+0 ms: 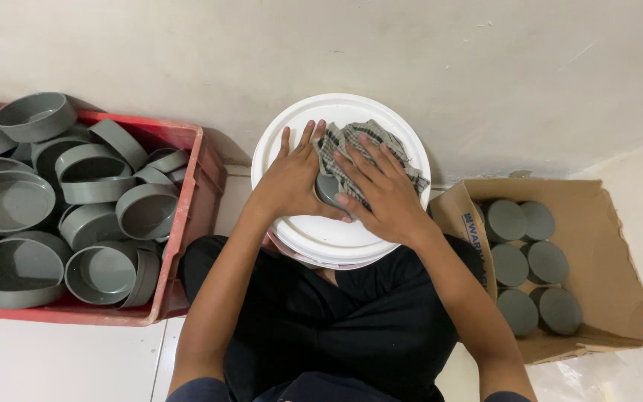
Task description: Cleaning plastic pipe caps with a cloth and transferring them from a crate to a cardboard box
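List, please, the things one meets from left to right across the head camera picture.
Red crate of loose grey caps → left hand → checked cloth on the white bucket lid → right hand → cardboard box of stacked grey caps.

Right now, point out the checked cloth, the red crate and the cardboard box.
checked cloth [351, 141]: head view, on its bunched top fold.
red crate [187, 201]: head view, on its right wall.
cardboard box [619, 260]: head view, on its bare right flap.

grey cap [328, 187] mostly hidden – under hands and checked cloth [351, 141], red crate [187, 223] cut off left
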